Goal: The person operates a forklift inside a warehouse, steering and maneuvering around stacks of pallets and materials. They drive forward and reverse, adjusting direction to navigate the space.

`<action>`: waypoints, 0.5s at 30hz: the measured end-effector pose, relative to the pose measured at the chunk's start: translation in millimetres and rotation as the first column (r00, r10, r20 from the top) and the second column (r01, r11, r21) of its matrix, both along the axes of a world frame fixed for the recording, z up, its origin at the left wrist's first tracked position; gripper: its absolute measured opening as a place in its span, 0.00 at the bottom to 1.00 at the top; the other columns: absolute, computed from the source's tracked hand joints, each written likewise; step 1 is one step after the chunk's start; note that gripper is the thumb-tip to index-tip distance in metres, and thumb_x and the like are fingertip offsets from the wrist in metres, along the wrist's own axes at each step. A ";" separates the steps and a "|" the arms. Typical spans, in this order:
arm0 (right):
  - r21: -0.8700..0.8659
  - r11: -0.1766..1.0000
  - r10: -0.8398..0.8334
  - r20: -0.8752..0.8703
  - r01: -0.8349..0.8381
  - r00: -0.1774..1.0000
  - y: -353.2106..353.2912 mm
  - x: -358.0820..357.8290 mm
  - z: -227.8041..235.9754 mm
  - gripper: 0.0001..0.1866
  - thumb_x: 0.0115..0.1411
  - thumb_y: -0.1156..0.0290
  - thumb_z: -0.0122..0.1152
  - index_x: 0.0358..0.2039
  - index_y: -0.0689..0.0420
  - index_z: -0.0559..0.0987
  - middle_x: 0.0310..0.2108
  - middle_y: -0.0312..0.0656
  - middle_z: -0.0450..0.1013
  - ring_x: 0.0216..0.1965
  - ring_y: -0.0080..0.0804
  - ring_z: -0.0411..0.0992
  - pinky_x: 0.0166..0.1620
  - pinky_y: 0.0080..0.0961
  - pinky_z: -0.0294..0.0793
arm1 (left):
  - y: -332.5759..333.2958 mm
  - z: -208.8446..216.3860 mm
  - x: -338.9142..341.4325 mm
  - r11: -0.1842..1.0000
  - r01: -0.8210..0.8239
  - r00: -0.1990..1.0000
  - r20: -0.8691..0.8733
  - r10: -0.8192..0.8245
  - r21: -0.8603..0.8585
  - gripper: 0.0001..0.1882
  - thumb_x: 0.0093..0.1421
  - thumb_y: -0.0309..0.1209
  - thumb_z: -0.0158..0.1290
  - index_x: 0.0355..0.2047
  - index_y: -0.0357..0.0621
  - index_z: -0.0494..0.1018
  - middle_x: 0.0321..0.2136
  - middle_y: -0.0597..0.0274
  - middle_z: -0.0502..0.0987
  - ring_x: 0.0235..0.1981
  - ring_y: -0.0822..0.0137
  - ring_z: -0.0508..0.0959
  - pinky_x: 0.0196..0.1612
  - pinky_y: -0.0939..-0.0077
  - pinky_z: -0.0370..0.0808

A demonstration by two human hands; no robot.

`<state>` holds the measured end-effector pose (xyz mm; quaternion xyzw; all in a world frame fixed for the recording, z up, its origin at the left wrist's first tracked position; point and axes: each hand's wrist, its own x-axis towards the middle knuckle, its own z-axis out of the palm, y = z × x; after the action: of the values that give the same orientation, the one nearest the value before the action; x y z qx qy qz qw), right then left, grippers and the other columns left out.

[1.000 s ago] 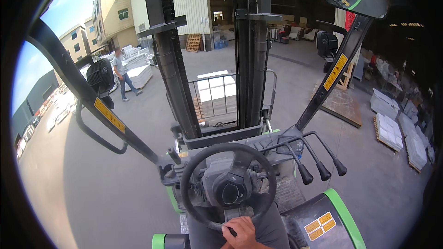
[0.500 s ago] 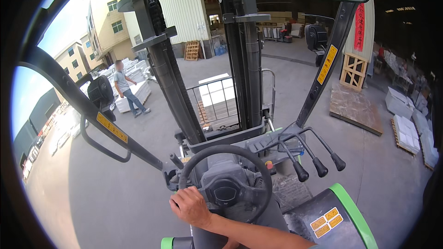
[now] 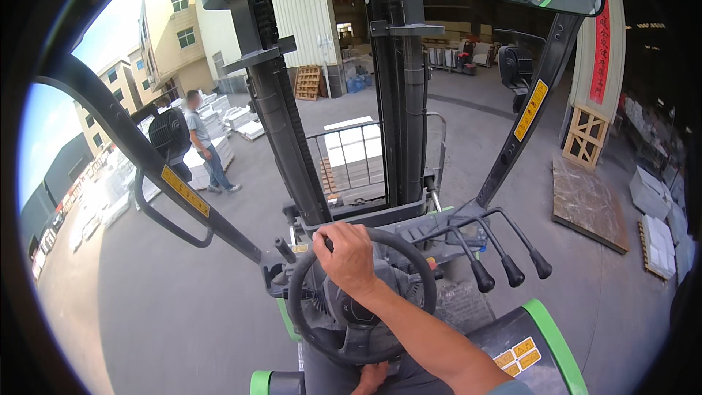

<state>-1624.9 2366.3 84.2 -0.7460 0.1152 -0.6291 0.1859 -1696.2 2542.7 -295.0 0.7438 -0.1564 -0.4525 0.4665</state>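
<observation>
My right hand (image 3: 346, 257) is closed on a dark knob at the upper left of the black steering wheel (image 3: 429, 278) of a forklift. The forearm crosses over the wheel from the lower right. Below the rim, low in the lap, my left hand (image 3: 374, 374) shows only in part; its fingers cannot be made out. Three black-knobbed levers (image 3: 510, 267) stand to the right of the wheel, with no hand on them. Ahead rises the dark mast (image 3: 411, 102). Through the load backrest (image 3: 344, 148) a stack of white slabs (image 3: 360, 143) is visible on a wooden pallet.
A person (image 3: 205, 143) stands at the left beside stacked white slabs (image 3: 245, 121). On the right lie a brown marbled slab (image 3: 589, 205), a wooden crate frame (image 3: 585, 135) and palletised white blocks (image 3: 656, 245). Behind are a leaning pallet (image 3: 308, 83) and an open warehouse.
My right hand has swung from the wheel's left side up toward its top, turning it clockwise. More of my left hand shows. The person at the left now has a lowered arm.
</observation>
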 end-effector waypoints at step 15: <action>0.212 0.949 -0.224 -0.063 0.232 0.973 -14.6 -89.6 -42.2 0.05 0.60 0.71 0.64 0.31 0.58 0.79 0.30 0.41 0.77 0.33 0.43 0.73 0.40 0.37 0.69 | 10.8 -28.2 7.9 0.996 0.071 0.991 0.120 -0.064 -0.056 0.15 0.70 0.39 0.47 0.34 0.40 0.74 0.21 0.62 0.74 0.14 0.70 0.69 0.15 0.71 0.64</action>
<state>-1714.6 2351.7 41.9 -0.7146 0.2723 -0.6156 0.1905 -1688.3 2553.5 -323.2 0.7491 -0.2224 -0.4184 0.4631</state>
